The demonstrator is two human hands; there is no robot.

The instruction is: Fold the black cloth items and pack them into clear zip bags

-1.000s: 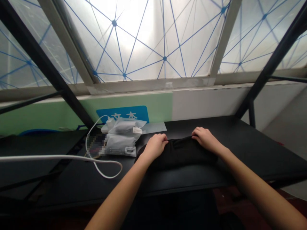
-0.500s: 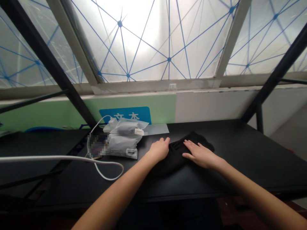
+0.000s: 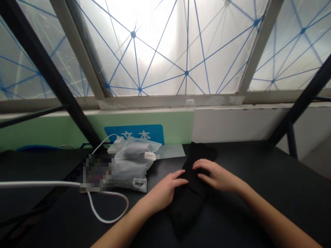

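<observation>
Two bare hands steady a folded black cloth [image 3: 187, 210] on the black tabletop [image 3: 261, 172]: the left hand [image 3: 165, 191], fingers close together, braces its edge, and the right hand [image 3: 216, 175], fingers slightly spread, presses on top to hold the fold, beside grey plastic pouches [image 3: 131, 168] whose white labels [image 3: 150, 156] are unreadable.

Blue sign [image 3: 134, 134] on the wall: white Chinese chars, approx. 文本, bottom partly cut off. White tag [image 3: 150, 156] & barcode-type label [image 3: 139, 183] on my grey plastic bags [image 3: 131, 168]: too small to read, tbh.
</observation>
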